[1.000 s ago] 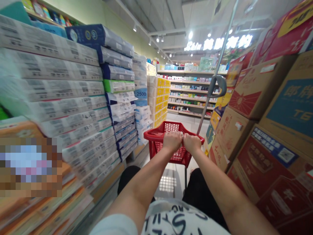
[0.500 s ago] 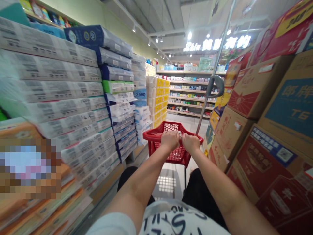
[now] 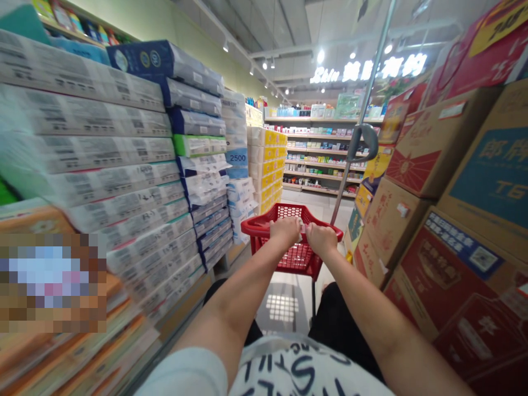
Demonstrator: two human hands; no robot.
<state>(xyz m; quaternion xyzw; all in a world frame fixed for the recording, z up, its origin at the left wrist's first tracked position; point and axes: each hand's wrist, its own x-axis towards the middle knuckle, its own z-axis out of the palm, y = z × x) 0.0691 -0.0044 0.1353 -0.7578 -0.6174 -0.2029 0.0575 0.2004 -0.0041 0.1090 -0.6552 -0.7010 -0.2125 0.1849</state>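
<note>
A red shopping cart (image 3: 313, 269) with a perforated basket stands in front of me. Above its near rim, my left hand (image 3: 285, 230) and my right hand (image 3: 322, 238) meet with both arms stretched forward. The fingers of each are curled closed. A small pale thing shows where they meet, too small and too covered to name. The fingers hide whether either hand also grips the rim. Beside the cart's right corner rises a metal pole (image 3: 340, 198) with a grey loop-shaped handle (image 3: 367, 144) on it.
Packs of paper goods (image 3: 119, 132) are stacked along the left, with orange packs (image 3: 99, 352) nearest me. Cardboard cartons (image 3: 412, 220) line the right side. Goods shelves (image 3: 319, 148) cross the far end of the narrow aisle.
My left hand has shifted very slightly, and the pale thing shows a little differently. The cartons and shelves sit slightly differently in view; the cart keeps its place before me.
</note>
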